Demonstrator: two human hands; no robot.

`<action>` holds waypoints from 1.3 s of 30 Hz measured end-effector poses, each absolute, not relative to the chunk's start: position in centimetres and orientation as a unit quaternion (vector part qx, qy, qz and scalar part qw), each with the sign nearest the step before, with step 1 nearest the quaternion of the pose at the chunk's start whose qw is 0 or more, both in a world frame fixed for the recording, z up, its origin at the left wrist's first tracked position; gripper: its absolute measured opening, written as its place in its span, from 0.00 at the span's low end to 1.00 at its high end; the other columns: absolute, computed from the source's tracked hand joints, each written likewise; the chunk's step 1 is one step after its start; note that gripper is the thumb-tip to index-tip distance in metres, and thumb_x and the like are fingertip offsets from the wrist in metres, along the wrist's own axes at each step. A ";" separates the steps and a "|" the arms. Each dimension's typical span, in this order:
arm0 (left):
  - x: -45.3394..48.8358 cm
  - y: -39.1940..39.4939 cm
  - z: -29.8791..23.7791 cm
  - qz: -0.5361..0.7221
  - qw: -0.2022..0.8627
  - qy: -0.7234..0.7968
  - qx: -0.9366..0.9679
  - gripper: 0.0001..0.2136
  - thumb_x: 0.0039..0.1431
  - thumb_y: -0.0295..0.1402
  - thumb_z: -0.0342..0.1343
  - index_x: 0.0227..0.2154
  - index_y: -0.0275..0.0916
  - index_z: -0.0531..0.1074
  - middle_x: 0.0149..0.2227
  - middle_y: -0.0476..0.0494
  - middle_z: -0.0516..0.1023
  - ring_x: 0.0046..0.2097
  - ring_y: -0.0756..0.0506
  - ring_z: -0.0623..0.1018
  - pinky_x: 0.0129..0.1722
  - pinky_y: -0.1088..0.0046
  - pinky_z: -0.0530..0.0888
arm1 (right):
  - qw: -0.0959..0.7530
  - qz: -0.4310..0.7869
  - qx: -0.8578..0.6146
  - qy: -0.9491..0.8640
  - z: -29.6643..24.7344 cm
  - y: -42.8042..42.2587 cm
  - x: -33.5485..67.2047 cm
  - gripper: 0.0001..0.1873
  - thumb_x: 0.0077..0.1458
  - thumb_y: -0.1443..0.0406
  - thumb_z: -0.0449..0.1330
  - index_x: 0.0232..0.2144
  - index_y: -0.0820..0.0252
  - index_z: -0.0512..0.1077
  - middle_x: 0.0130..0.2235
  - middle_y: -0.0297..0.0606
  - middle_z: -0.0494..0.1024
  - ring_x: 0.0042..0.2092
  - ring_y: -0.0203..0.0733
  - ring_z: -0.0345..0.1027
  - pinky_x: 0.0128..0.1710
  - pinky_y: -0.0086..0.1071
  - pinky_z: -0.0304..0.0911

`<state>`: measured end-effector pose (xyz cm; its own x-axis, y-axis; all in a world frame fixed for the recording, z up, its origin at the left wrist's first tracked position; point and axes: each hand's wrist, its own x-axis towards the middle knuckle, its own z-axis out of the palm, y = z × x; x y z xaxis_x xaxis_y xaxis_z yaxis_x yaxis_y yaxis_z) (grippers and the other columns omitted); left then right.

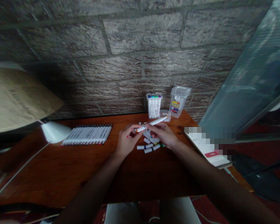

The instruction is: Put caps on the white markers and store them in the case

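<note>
Both my hands meet over the middle of a dark wooden table. My right hand grips a white marker by its barrel, the far end pointing up and right. My left hand pinches the near end of that same marker, at its coloured cap. Under my hands lies a small pile of loose white markers. A neat row of several capped markers is laid side by side to the left.
By the brick wall stands a clear case with coloured-cap markers, an empty clear case and a small lid. A white booklet lies at the right. A lamp head and brown paper bag are left.
</note>
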<state>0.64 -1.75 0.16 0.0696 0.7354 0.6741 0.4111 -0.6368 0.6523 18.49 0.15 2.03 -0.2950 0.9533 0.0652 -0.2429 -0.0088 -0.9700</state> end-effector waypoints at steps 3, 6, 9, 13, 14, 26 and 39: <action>0.7 -1.8 0.2 0.546 0.141 0.386 0.731 0.06 0.58 0.32 0.64 0.38 0.39 0.77 0.30 0.51 0.77 0.25 0.54 0.69 0.26 0.79 0.67 | 0.487 0.627 -0.331 -0.510 2.0 0.2 18.5 0.17 0.43 0.55 0.74 0.33 0.60 0.80 0.24 0.30 0.74 0.22 0.28 0.60 0.20 0.26 0.48; 0.7 -1.8 0.2 0.546 0.136 0.374 0.737 0.05 0.58 0.30 0.64 0.37 0.39 0.76 0.35 0.48 0.78 0.27 0.54 0.71 0.27 0.80 0.69 | 0.483 0.639 -0.322 -0.505 2.1 0.1 18.5 0.19 0.42 0.57 0.74 0.36 0.59 0.81 0.27 0.32 0.78 0.23 0.29 0.63 0.20 0.25 0.49; 0.7 -1.8 0.2 0.549 0.130 0.369 0.739 0.05 0.58 0.29 0.64 0.38 0.39 0.76 0.36 0.48 0.78 0.28 0.54 0.72 0.28 0.80 0.69 | 0.481 0.638 -0.323 -0.508 2.2 0.0 18.6 0.19 0.41 0.57 0.75 0.36 0.59 0.81 0.28 0.33 0.79 0.24 0.30 0.65 0.21 0.25 0.50; 0.7 -1.8 0.3 0.543 0.126 0.374 0.742 0.05 0.59 0.30 0.64 0.38 0.39 0.76 0.35 0.48 0.78 0.27 0.54 0.72 0.28 0.79 0.70 | 0.472 0.626 -0.327 -0.528 2.3 -0.1 18.8 0.19 0.42 0.58 0.74 0.37 0.58 0.81 0.28 0.33 0.79 0.26 0.31 0.66 0.21 0.25 0.51; 0.7 -1.8 0.3 0.541 0.125 0.376 0.742 0.05 0.59 0.31 0.63 0.38 0.39 0.76 0.35 0.48 0.78 0.27 0.54 0.72 0.28 0.79 0.70 | 0.469 0.626 -0.327 -0.531 2.3 -0.1 18.8 0.19 0.42 0.58 0.75 0.38 0.58 0.81 0.29 0.33 0.79 0.26 0.31 0.66 0.22 0.25 0.51; 0.3 -1.5 -0.6 0.508 0.137 0.409 0.745 0.11 0.60 0.36 0.64 0.45 0.41 0.76 0.28 0.52 0.78 0.24 0.53 0.72 0.28 0.78 0.70 | 0.510 0.617 -0.352 -0.484 2.7 0.3 19.1 0.21 0.40 0.56 0.75 0.37 0.60 0.79 0.24 0.29 0.74 0.24 0.29 0.60 0.22 0.26 0.49; 0.6 -1.8 -0.2 0.494 0.180 0.408 0.747 0.08 0.59 0.37 0.64 0.39 0.40 0.79 0.29 0.50 0.81 0.22 0.54 0.71 0.23 0.79 0.67 | 0.497 0.615 -0.325 -0.519 2.5 0.4 19.0 0.23 0.45 0.48 0.71 0.32 0.61 0.74 0.32 0.36 0.78 0.28 0.32 0.68 0.22 0.25 0.57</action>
<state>0.59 -1.82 -0.16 0.1797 0.7868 0.5905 0.4317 -0.6025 0.6713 18.96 0.43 2.49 -0.2961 0.9480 0.1166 -0.2737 0.0328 -0.9613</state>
